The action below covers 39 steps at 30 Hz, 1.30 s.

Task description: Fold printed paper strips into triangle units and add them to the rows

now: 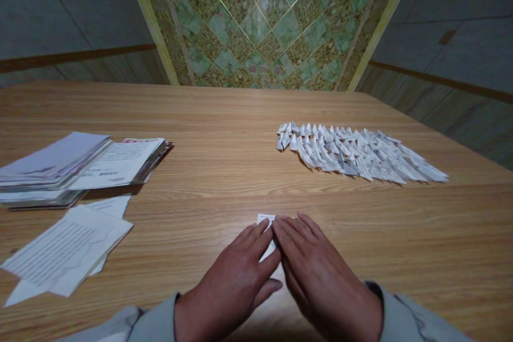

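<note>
Near the front centre of the table, a small white printed paper (266,218) lies mostly hidden under both hands. My left hand (242,267) rests over its left part, fingers extended and laid flat, thumb a little apart. My right hand (316,262) lies over the right part, its fingers stretched out and side by side, pressing down on the paper. The fingertips of the two hands meet near the paper's top edge. How the paper is folded beneath them cannot be seen.
Rows of folded white paper pieces (352,152) stand at the back right of the wooden table (216,171). Stacked papers (116,163) lie at the left, with loose printed sheets (68,246) in front of them. A tiled wall (256,26) rises behind the table.
</note>
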Available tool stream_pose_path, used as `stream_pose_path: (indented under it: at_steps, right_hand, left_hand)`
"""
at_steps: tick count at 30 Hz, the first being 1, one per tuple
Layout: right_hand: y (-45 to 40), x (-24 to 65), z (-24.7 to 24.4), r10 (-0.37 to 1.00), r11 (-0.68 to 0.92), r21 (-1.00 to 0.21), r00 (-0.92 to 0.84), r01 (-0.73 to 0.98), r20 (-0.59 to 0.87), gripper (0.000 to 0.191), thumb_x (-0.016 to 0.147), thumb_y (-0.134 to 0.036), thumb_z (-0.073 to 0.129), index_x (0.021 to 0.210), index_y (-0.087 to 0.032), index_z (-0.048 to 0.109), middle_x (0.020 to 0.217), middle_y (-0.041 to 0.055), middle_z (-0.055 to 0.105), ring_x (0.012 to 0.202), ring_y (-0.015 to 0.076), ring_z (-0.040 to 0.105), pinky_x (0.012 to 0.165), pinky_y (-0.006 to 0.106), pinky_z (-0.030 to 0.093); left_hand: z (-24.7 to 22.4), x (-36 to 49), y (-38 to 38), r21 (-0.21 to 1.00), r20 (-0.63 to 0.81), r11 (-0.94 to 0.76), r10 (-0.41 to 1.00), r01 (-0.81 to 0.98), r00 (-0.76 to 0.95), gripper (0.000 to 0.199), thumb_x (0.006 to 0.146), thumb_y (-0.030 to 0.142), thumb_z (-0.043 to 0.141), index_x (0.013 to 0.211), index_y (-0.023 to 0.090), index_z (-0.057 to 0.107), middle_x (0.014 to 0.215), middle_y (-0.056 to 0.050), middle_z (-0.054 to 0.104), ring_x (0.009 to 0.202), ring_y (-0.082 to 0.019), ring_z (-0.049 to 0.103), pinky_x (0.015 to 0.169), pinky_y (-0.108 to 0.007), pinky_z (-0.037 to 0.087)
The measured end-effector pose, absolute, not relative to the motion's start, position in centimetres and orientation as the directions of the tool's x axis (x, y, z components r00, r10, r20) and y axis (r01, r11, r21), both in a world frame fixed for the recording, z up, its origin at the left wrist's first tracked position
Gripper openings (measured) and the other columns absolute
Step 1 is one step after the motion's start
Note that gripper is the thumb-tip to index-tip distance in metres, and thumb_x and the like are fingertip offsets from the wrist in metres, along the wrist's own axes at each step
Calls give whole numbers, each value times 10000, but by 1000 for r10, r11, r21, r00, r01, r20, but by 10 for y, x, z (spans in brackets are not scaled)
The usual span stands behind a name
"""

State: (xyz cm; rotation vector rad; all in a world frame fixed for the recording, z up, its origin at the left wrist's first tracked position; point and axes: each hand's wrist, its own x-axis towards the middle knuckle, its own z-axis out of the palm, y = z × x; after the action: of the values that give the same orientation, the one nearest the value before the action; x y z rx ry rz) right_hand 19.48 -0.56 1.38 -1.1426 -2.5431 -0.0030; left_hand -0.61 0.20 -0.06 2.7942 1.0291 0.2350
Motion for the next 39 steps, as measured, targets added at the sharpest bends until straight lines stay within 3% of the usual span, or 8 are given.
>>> stream_pose_path:
  at_steps: [6,21,32,39]
  right_hand:
    - [-16,192,-10,686,676,13,-636,737,353,472,882,-170,495,1314,10,554,1382,222,557,1292,325,523,1107,488,394]
    - [-19,201,-6,699,654,46,-627,755,344,513,785,-55,447,1271,2,600,1306,217,621,1227,303,591,1055,470,475]
    - [-14,217,20,786,592,-19,-571,806,237,412,767,-159,576,1168,-127,666,1174,147,714,1200,313,601,1132,524,328]
    - [-3,215,28,850,503,-119,-466,856,247,123,864,-167,618,964,-187,687,965,77,753,1133,278,627,1138,532,283]
  left_hand:
    - [5,-6,4,199,46,-755,644,624,764,622,845,254,679,1416,155,455,1509,-187,436,1395,-371,393,1121,-547,384]
    - [2,-13,5,129,84,-774,632,620,771,652,875,396,659,1455,232,408,1477,-183,480,1357,-394,440,1086,-558,399]
    - [1,-14,3,127,98,-774,632,620,769,578,906,459,607,1427,262,453,1482,-167,473,1368,-379,428,1087,-556,379]
    - [6,-12,4,97,101,-764,645,638,757,509,924,450,581,1396,284,485,1436,-132,536,1308,-365,500,1073,-557,373]
